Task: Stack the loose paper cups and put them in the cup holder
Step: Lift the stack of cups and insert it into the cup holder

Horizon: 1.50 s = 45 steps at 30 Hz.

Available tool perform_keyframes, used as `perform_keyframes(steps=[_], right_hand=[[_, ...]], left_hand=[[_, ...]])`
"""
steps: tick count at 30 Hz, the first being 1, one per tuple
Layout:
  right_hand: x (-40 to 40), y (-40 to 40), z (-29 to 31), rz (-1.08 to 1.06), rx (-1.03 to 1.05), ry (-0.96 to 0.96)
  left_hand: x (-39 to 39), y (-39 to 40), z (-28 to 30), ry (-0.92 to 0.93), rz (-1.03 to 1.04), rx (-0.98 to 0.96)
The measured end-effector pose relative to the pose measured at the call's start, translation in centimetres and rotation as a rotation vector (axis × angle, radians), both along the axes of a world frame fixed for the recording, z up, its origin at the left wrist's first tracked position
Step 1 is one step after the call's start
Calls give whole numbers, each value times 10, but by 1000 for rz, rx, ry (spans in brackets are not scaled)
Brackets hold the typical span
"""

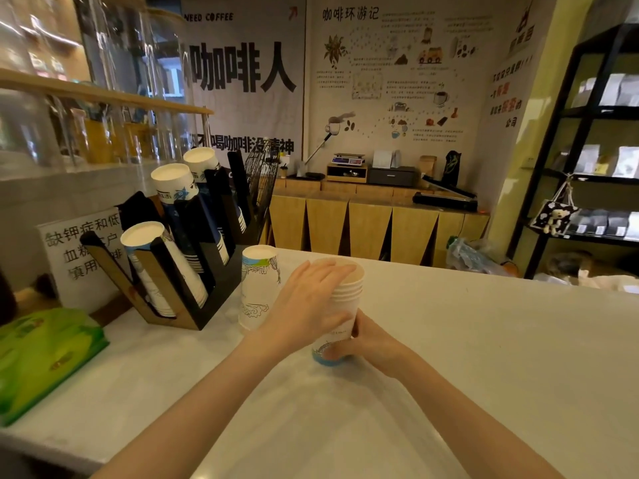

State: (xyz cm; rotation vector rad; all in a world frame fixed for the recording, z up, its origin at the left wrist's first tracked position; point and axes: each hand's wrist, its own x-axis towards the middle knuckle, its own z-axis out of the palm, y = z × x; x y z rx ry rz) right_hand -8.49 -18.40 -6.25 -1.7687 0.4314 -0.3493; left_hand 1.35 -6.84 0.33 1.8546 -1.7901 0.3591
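Observation:
A stack of several nested white paper cups [345, 292] stands mouth up on the white counter [449, 357]. My left hand [307, 302] wraps its left side, fingers over the rim. My right hand [366, 344] grips the stack's base from the right. Just left of the stack, an upside-down white paper cup [258, 285] with a blue and green band stands on the counter. Left of that is the black and wood cup holder [193, 281], with tilted cup stacks [162, 267] in its slots.
A green packet [41, 354] lies at the counter's left edge. A white sign with dark characters [79, 257] leans behind the holder. A wire rack [261, 181] stands past the holder. Wooden cabinets and black shelves line the back and right.

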Motion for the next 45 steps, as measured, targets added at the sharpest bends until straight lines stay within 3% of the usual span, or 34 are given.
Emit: perform_keyframes(steps=[10, 15, 21, 27, 32, 37, 45], right_hand=[[-9, -8, 11, -234, -131, -8], [-16, -16, 46, -326, -98, -161], [-3, -19, 109, -341, -48, -408], [37, 1, 174, -313, -302, -516], [80, 13, 195, -225, -455, -489], [113, 12, 184, -177, -492, -406], [136, 6, 149, -142, -451, -312]], left_hand=[[16, 8, 15, 119, 39, -107], [34, 9, 35, 234, 57, -113], [53, 18, 54, 226, 157, -95], [68, 19, 57, 358, 285, -204], [83, 11, 47, 486, 435, -148], [95, 6, 30, 466, 610, -58], [108, 6, -4, 656, 558, -28]])
